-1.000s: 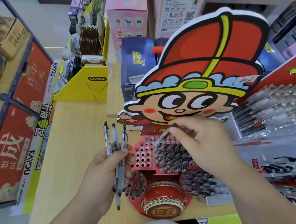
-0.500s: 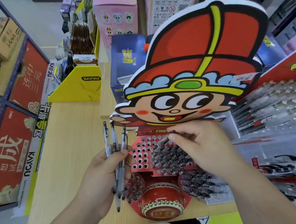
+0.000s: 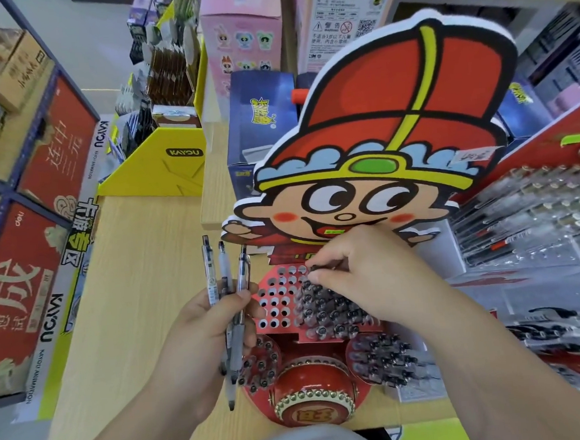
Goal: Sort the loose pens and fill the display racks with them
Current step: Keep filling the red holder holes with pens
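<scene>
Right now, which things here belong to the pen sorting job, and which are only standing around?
Belong to the job:
three pens, gripped in the left hand
one pen, pinched by the right hand
red hole rack, partly filled

Only standing around:
yellow KAYOU box
pink cartoon box
blue box

Setting: retail shop, stationery and toy goods.
Stock is displayed on a wooden bench (image 3: 131, 282): a red pen rack (image 3: 277, 299) topped by a cartoon-figure header (image 3: 370, 118), a yellow display box (image 3: 162, 173) marked KAYOU and filled with packets, and tiered clear racks (image 3: 538, 209) of pens at the right. Pink boxed goods (image 3: 244, 34) are stacked behind; blue-framed shelving (image 3: 8, 191) faced with red printed panels (image 3: 53, 147) is seen at the left.
</scene>
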The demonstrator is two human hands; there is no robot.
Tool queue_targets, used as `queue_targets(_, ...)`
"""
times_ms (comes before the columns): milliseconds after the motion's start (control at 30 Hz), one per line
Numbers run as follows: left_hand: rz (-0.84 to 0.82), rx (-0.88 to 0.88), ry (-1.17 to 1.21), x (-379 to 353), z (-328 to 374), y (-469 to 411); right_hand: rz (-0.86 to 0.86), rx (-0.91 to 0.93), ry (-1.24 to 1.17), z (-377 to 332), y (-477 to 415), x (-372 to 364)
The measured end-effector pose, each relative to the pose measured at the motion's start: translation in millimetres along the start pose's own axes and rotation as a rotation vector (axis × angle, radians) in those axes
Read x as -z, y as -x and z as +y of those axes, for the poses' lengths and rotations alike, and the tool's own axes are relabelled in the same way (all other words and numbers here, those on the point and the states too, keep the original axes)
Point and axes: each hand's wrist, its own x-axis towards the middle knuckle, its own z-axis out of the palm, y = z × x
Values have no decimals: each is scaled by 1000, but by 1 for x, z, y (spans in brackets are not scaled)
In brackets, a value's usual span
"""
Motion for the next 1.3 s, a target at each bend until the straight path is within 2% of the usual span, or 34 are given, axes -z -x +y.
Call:
queue_targets(267, 7, -9, -17, 0, -3, 3, -83, 12, 11, 9, 4, 7)
queue_targets(533, -53, -28, -3, -2, -4, 12, 50, -43, -171, 35, 20, 13)
queue_targets(700, -208, -75, -84, -3, 4, 18, 213, -52, -355, 37, 26, 8)
queue_targets(833, -295, -111, -134, -15, 11, 24, 250, -12, -571, 29, 34, 9)
queue_targets(967, -370, -106, -180, -34, 16, 33, 123, 65, -656, 21, 41, 3)
queue_targets(1133, -410, -142, -199, -45, 15, 41, 33, 89, -940, 18, 51, 0)
queue_targets(1300, -441, -148, -216, -44, 9, 49, -6, 127, -992, 19, 60, -3)
